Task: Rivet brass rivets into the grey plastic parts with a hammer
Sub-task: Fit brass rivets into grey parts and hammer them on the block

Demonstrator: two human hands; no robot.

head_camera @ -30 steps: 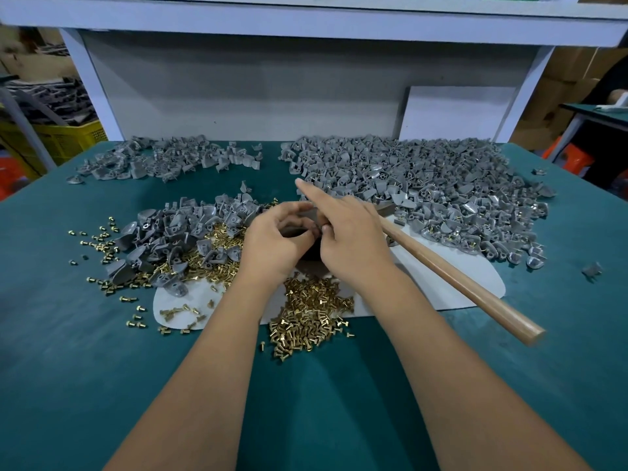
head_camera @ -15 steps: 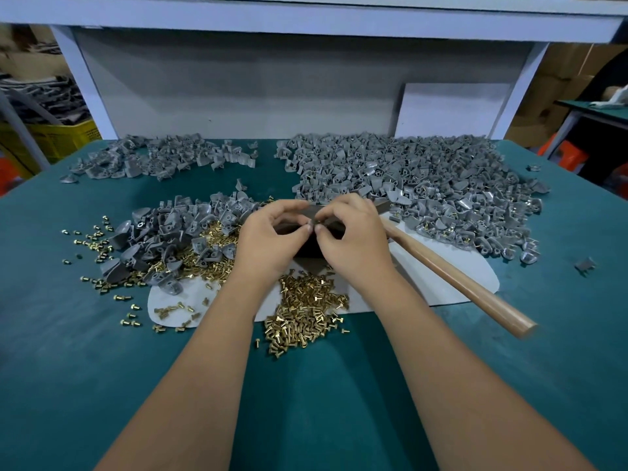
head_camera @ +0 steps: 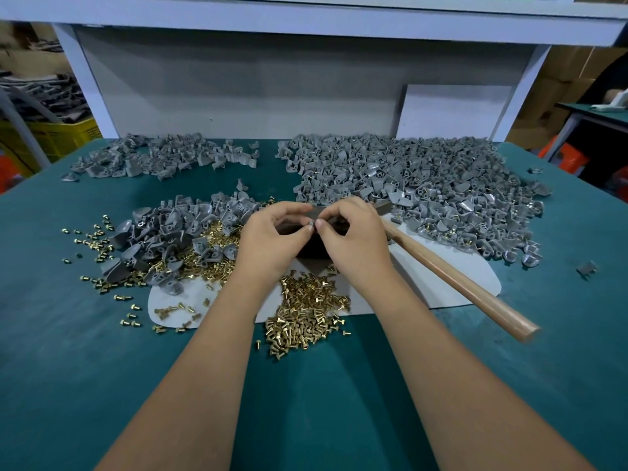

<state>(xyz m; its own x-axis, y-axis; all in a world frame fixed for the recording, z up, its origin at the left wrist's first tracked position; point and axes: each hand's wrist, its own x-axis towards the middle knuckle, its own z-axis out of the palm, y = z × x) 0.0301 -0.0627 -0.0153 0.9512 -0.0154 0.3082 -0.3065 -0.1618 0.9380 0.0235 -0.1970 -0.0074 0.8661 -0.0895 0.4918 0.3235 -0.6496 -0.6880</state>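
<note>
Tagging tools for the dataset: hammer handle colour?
Light brown wood, plain, no markings: the hammer handle shows best in the head view, lying right of the hands.

Green desk (head_camera: 102, 385) with a white mat (head_camera: 475, 277) at centre. White board (head_camera: 452, 112) leaning on the grey back panel (head_camera: 238, 96) at 1 o'clock; yellow crate (head_camera: 51, 137) at 10 o'clock; cardboard boxes (head_camera: 571, 76) at 2 o'clock.

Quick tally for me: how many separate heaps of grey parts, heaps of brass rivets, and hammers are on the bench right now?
Grey plastic part heaps: 3 (back left, back right, front left)
Brass rivet heaps: 2 (among the front-left parts, in front of the hands)
Hammers: 1
Total: 6
</note>
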